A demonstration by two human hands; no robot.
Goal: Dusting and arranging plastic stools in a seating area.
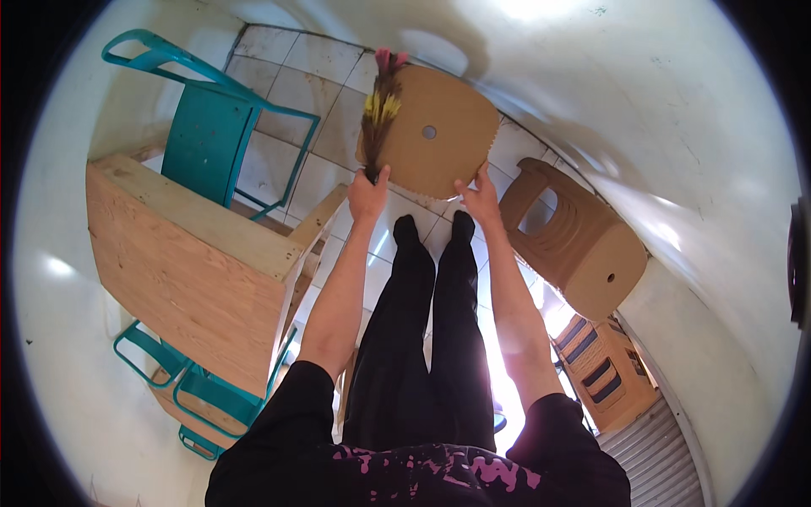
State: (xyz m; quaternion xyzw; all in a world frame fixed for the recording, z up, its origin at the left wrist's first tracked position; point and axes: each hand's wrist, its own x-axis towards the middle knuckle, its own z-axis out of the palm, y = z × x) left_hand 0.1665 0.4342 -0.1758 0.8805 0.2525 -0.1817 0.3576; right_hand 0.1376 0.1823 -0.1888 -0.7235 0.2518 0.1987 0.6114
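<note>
My left hand (367, 195) grips the lower end of a feather duster (381, 113) with dark brown, yellow and pink feathers. The duster lies along the left side of a brown plastic stool's seat (443, 108), which has a round hole in the middle. At the near right edge of that seat is my right hand (481, 199), its thumb and fingers around the rim. The stool's legs are hidden beneath the seat. Just right of my right hand, a second brown plastic stool (564, 234) is tilted, with its legs towards the wall.
A wooden table (184, 272) stands to my left, with a teal metal chair (209, 139) beyond it and more teal chairs (218, 396) on its near side. White tiles (310, 57) cover the floor. A patterned orange-brown plastic cabinet (608, 374) and a roller shutter (665, 456) are at right.
</note>
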